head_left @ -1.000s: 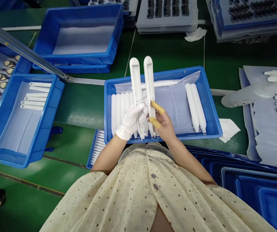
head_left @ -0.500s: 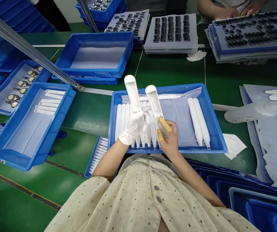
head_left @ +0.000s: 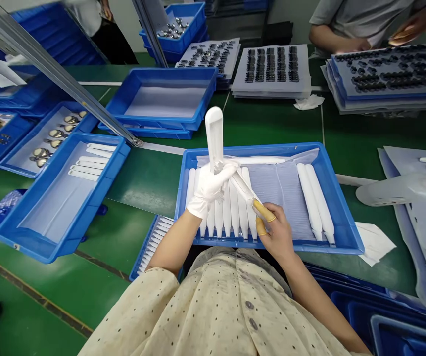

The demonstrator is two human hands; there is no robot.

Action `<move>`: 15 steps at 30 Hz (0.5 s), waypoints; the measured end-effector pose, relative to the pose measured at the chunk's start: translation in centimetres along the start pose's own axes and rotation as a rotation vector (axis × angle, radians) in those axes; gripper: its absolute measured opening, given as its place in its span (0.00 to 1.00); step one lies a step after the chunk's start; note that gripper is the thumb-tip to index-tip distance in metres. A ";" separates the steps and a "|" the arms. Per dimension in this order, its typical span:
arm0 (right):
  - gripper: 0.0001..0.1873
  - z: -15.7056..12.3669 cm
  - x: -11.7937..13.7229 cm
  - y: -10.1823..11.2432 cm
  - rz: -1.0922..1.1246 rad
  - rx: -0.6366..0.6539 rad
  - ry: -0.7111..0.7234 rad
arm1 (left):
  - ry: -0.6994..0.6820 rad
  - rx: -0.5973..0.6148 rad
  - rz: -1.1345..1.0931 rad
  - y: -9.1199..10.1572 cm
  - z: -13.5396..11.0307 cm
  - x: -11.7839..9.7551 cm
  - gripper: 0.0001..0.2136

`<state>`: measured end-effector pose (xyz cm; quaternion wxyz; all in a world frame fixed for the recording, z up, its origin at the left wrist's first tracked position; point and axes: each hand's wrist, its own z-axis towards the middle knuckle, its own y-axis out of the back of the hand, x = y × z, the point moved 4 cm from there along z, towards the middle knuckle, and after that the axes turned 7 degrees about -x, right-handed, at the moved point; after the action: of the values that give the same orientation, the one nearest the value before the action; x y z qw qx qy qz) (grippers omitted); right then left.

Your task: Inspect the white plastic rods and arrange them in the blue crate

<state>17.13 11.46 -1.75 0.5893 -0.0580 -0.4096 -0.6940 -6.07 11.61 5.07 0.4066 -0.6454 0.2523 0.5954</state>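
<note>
My left hand (head_left: 208, 189), in a white glove, is closed around a long white plastic handle-like part (head_left: 214, 131) that stands upright with its rounded end up. My right hand (head_left: 278, 231) wears yellow finger covers and pinches the lower end of a second white plastic part (head_left: 243, 187). This one slants up to the left, its upper end at the gloved fingers; whether they grip it too, I cannot tell. Both hands are over a blue tray (head_left: 342, 210), where a row of white tapered parts (head_left: 218, 217) lies beneath them. Two more white parts (head_left: 315, 202) rest at the tray's right side.
Left of me is a blue tray (head_left: 45, 207) with several white strips. A translucent bottle (head_left: 387, 190) lies at the right. Across the green table stand blue trays (head_left: 168, 99) and sheets of small dark parts (head_left: 272, 64). A metal post (head_left: 68, 94) slants across the left.
The second white part has tipped from nearly upright to a low slant, its upper end now at my left hand. My right hand has moved slightly right and down. The camera view has shifted.
</note>
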 end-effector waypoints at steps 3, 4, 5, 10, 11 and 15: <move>0.21 -0.4 -1.9 -0.5 0.165 0.068 -0.186 | 0.089 0.038 -0.131 0.9 0.1 1.1 0.18; 0.21 -0.4 -2.9 -0.6 0.219 0.081 -0.284 | 0.105 0.026 -0.189 1.5 0.0 1.4 0.19; 0.23 -0.3 -4.0 -0.7 0.256 0.092 -0.392 | 0.119 0.009 -0.243 2.0 -0.1 1.9 0.20; 0.32 1.3 -9.8 -0.5 0.050 0.243 -0.759 | 0.276 -0.066 -0.412 4.0 -1.4 4.8 0.28; 0.35 1.7 -10.6 -0.6 -0.027 0.288 -0.782 | 0.288 -0.062 -0.427 4.0 -1.7 5.2 0.29; 0.37 1.8 -12.0 -2.5 -0.115 0.469 -0.818 | 0.237 0.026 -0.364 3.3 -2.7 5.9 0.28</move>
<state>17.84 21.82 -8.57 0.3374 -0.1691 -0.7563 -0.5344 -6.21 8.54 -1.52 0.4834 -0.7404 0.1851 0.4288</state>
